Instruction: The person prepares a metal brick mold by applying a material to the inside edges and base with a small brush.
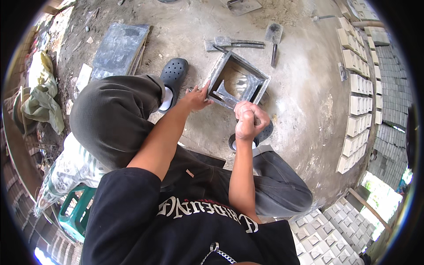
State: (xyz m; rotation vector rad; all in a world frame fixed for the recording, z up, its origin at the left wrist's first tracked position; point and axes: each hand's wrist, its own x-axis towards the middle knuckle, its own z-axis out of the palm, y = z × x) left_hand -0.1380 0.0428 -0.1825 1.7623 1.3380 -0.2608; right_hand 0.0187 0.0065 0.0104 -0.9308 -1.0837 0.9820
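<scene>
Head view: the box frame [250, 65] is at 1 o'clock, left hand [197, 98] unclenched against its 8 o'clock side, probably steadying it, right hand [251, 120] with grip clenched around some metal tool [226, 100].

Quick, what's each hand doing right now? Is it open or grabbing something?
Left hand: open, at the side of the box-shaped frame.
Right hand: closed, holding a tool.

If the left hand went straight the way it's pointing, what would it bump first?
Probably the square frame: the left hand is right beside its left wall, maybe touching.
</scene>
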